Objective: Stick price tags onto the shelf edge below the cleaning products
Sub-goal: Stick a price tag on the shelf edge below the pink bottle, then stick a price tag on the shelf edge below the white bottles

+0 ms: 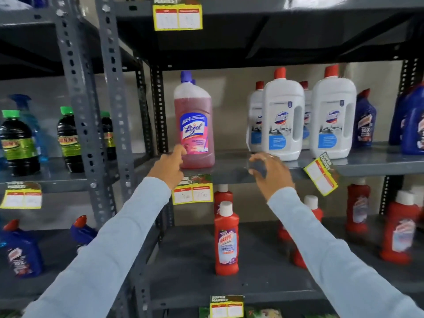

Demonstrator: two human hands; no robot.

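The grey shelf edge (pixel 231 173) runs below a pink Lizol bottle (pixel 193 125) and white red-capped bottles (pixel 283 118). A yellow price tag (pixel 192 191) sits on that edge under the pink bottle. My left hand (pixel 168 168) rests at the tag's top left corner, its index finger reaching to the bottle's base, with nothing seen in it. My right hand (pixel 269 173) hovers at the edge further right, fingers and thumb curled around a blurred dark patch; whether it holds something is unclear. A second tag (pixel 321 176) hangs crooked below the white bottles.
Blue bottles (pixel 364 120) stand at the right end of the same shelf. Red Harpic bottles (pixel 226 239) fill the shelf below. The left rack holds dark green-capped bottles (pixel 18 143) and its own tag (pixel 21 196). More tags hang above (pixel 177 17) and below (pixel 227 306).
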